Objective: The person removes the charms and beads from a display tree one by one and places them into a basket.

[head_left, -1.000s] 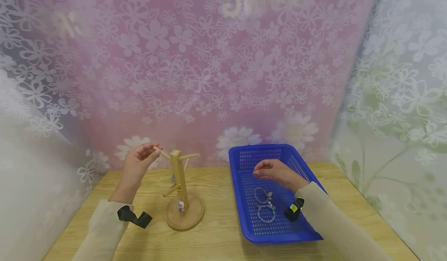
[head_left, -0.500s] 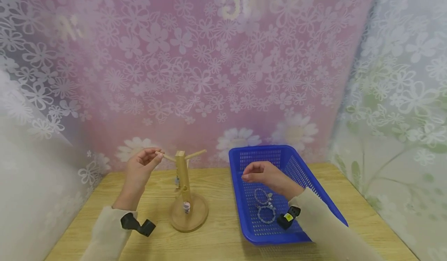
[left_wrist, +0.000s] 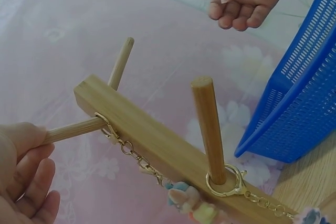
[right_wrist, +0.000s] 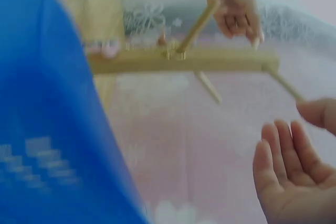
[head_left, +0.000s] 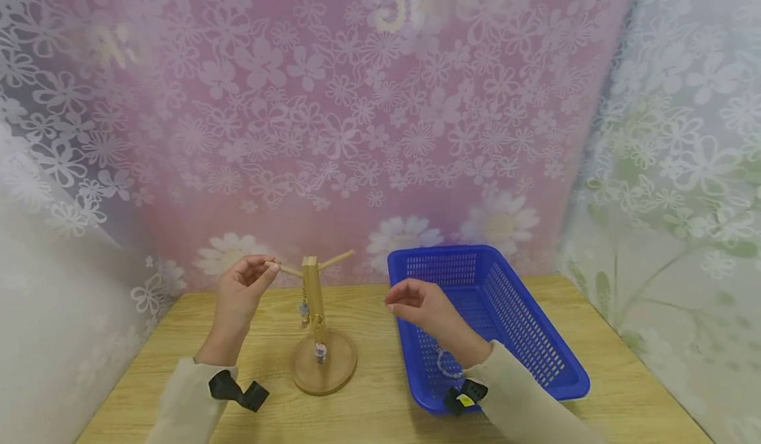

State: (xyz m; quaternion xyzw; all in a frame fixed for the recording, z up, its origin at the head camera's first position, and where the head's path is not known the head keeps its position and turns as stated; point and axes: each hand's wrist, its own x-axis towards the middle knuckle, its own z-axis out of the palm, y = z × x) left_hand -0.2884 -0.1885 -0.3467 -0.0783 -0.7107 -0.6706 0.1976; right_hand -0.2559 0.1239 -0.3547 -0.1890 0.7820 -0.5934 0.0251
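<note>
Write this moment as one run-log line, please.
left hand: pinches peg of wooden stand | right hand: holds nothing, between stand and blue basket | keychains: hang on stand

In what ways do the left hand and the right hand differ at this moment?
The left hand pinches the end of a peg on the wooden stand; the right hand holds nothing. The left hand touches the stand, while the right hand hangs in the air between the stand and the blue basket, fingers loosely curled. Both wear pale sleeves and a black wrist camera.
</note>
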